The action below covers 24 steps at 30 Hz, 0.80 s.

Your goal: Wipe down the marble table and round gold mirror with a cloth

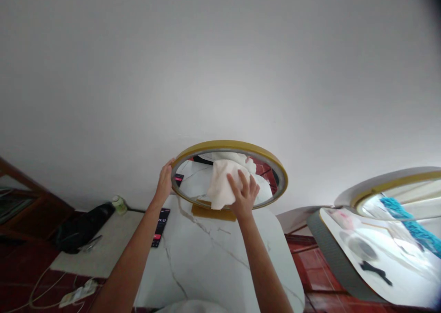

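Observation:
An oval mirror (200,177) with a gold frame stands on a white marble-patterned table (220,248), close to the wall, on a gold base (213,212). My left hand (164,180) grips the left edge of its frame, the fingertips going behind the rim. With fingers spread, my right hand (244,196) holds a white cloth (222,182) flat against the lower middle of the glass. The cloth hangs down over the bottom of the frame. A phone (160,228) with a lit timer screen lies on the table by my left forearm.
At the right stands a second white table (392,276) bearing another gold-framed mirror (365,193), a black item (375,272) and a fluffy blue thing (408,223). On the left are a black bag (82,226), a green-labelled container (119,205) and a power strip (77,294) with cables.

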Available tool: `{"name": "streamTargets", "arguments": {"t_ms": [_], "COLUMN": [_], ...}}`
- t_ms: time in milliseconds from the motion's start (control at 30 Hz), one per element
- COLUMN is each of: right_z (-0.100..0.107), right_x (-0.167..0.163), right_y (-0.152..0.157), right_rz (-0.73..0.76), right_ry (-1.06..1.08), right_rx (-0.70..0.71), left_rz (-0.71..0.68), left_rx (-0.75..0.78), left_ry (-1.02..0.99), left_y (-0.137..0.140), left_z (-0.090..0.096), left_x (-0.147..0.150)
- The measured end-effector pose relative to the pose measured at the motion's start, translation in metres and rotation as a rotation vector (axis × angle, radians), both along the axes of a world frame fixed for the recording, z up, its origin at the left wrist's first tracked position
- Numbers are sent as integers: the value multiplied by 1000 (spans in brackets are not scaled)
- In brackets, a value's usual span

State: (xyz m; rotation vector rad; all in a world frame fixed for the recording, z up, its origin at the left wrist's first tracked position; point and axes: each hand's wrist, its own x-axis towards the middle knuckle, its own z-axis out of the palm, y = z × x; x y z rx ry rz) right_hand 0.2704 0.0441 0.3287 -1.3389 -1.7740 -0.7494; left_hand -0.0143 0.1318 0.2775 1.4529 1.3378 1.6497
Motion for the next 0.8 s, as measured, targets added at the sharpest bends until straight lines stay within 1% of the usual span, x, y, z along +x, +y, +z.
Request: {"name": "streamTargets", "arguments": {"t_ms": [33,100,200,267,333,467,533,600,633,700,733,800], "right_z": [2,12,24,22,8,-41,-63,-75,-76,-68,-58,-33], "right_x": [-11,-32,-60,-78,-94,-123,-133,-139,-140,-138,-136,-129], "right_y": [3,12,24,29,30,24,22,20,19,18,18,19], "right_rz": [-3,-22,-55,-59,-43,22,56,82,93,102,92,39], "right_ry": [-15,-14,17,4,-51,-215,-287,-337,-352,-358,-342,-269], "right_rx": [-9,-8,-14,-48,-130,-365,-454,-521,-542,-543,-517,-414], "left_rz": [-40,-115,-202,-245,-270,-327,-321,-286,-266,-255,-261,-277], "left_rx": [-33,-79,-163,-211,-224,-218,-209,-202,-197,-189,-184,-175], "left_ry": [-28,-62,-139,-202,-235,-257,-233,-187,-164,-137,-134,-136], "left_y": [2,6,9,9,10,12,14,14,14,12,12,10], "left_z": [-9,-20,-27,-29,-31,-34,-35,-35,-34,-32,-31,-30], "left_x": [-6,-15,-25,-29,-32,-35,-37,-37,-37,-37,-37,-36]}}
